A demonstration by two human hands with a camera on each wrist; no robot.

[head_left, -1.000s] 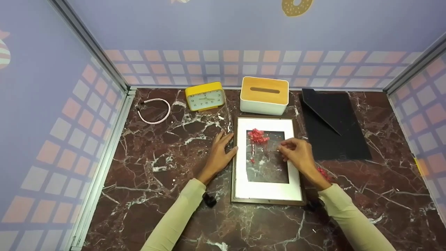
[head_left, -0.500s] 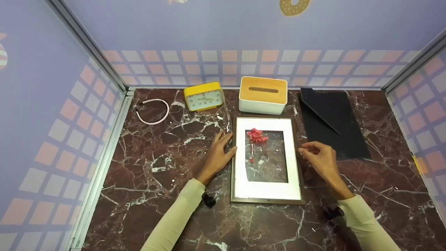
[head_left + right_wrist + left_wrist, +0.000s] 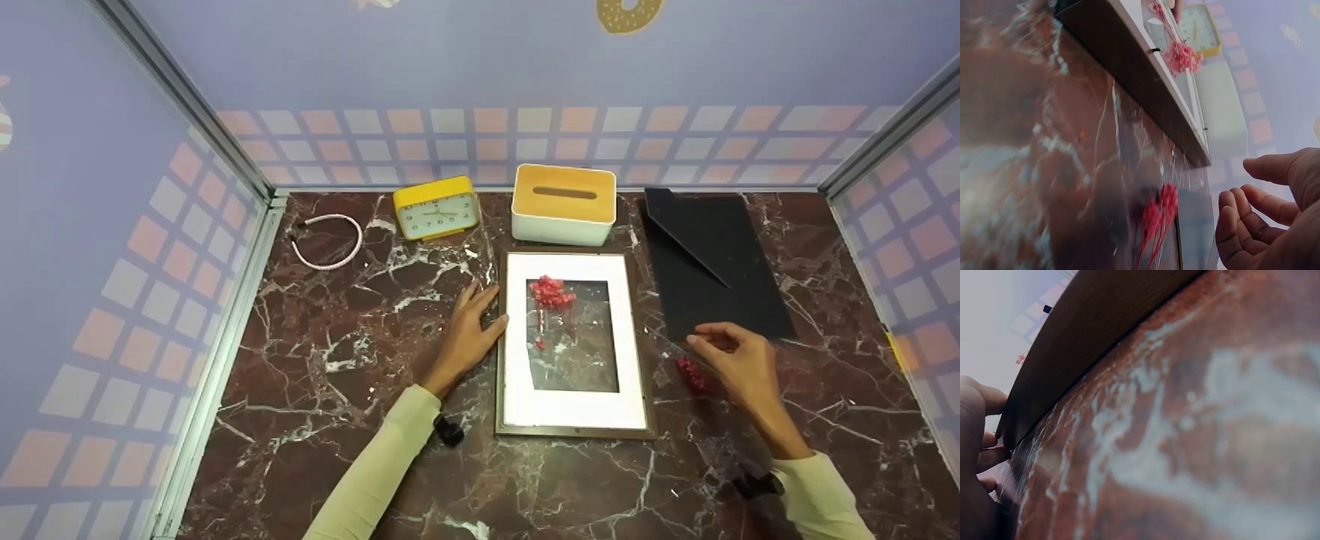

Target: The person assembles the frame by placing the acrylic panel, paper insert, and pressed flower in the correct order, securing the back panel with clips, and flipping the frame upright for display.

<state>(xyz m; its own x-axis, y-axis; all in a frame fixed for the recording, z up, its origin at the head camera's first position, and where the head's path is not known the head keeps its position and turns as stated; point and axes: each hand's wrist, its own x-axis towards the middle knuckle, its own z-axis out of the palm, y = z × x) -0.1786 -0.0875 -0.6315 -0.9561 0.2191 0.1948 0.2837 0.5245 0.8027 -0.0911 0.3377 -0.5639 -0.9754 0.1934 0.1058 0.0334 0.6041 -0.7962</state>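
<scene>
A picture frame (image 3: 574, 411) with a white mat lies flat on the marbled table. In the upper left of its window are pink dried flowers (image 3: 553, 294) on thin stems. My left hand (image 3: 466, 337) rests at the frame's left side, fingers extended and thumb at the edge; the left wrist view shows its fingers (image 3: 992, 458) against the frame's side. My right hand (image 3: 742, 367) is right of the frame, above a second bunch of red dried flowers (image 3: 691, 375). In the right wrist view its fingers (image 3: 1230, 225) are loosely bent, the thumb apart, holding nothing.
Behind the frame stand a tissue box (image 3: 564, 204) with a wooden top and a yellow alarm clock (image 3: 436, 208). A pink headband (image 3: 339, 264) lies at the back left. To the back right is a black backing board (image 3: 750, 262) with a folded-out stand. Patterned walls enclose the table.
My right hand has moved from over the frame's window to the right, past its edge, to above the red dried flowers on the table. The left hand stays at the frame.
</scene>
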